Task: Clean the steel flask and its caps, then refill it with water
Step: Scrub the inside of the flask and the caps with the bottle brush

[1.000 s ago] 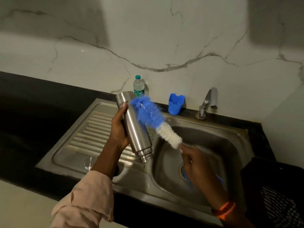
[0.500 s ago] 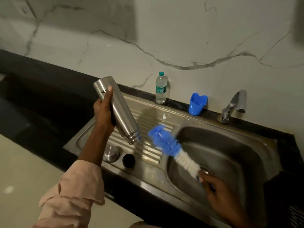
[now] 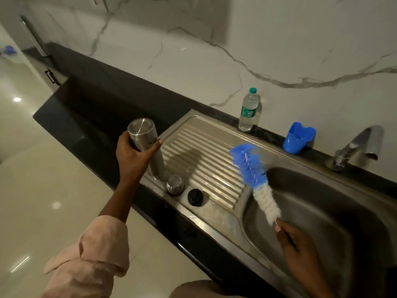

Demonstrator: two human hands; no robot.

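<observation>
My left hand [image 3: 134,157] grips the steel flask [image 3: 148,145] upside down, its mouth at the near left corner of the ribbed drainboard [image 3: 204,166]. Right beside the mouth stand a steel cap [image 3: 175,184] and a black inner cap [image 3: 195,196] on the drainboard's front edge. My right hand [image 3: 298,244] holds the handle of a bottle brush [image 3: 255,181] with blue and white bristles. The brush is tilted up and left over the rim between drainboard and sink basin [image 3: 322,211], apart from the flask.
A plastic water bottle [image 3: 248,109] with a teal cap, a blue plastic holder [image 3: 297,137] and a steel tap [image 3: 356,147] stand along the back ledge by the marble wall. Black countertop [image 3: 96,100] extends left. Tiled floor lies below.
My left hand carried the flask left and down until its mouth reached the drainboard corner by the caps. The brush pulled away from the flask toward the basin. My view swung left.
</observation>
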